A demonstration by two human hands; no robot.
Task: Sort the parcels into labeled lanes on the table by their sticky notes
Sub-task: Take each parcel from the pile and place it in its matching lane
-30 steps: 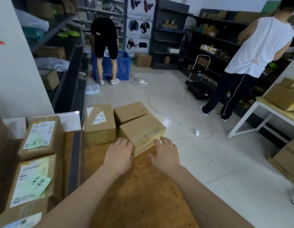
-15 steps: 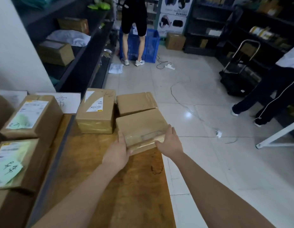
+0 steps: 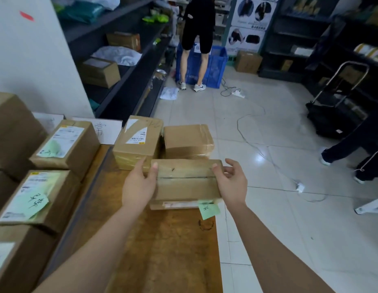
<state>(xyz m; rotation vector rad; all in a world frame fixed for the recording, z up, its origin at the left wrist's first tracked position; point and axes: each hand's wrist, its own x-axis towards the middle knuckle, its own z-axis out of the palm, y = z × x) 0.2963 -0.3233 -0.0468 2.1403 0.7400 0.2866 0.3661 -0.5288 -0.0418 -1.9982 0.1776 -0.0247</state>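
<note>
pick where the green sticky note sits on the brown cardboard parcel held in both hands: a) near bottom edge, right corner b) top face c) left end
a: the green sticky note hangs from the near bottom edge of the brown cardboard parcel, at its right corner, below the right hand.

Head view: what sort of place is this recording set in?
Probably a small warehouse or parcel stockroom: taped cardboard parcels with shipping labels on a wooden table, dark shelving holding boxes and bags, and a hand trolley on the tiled floor.
</note>
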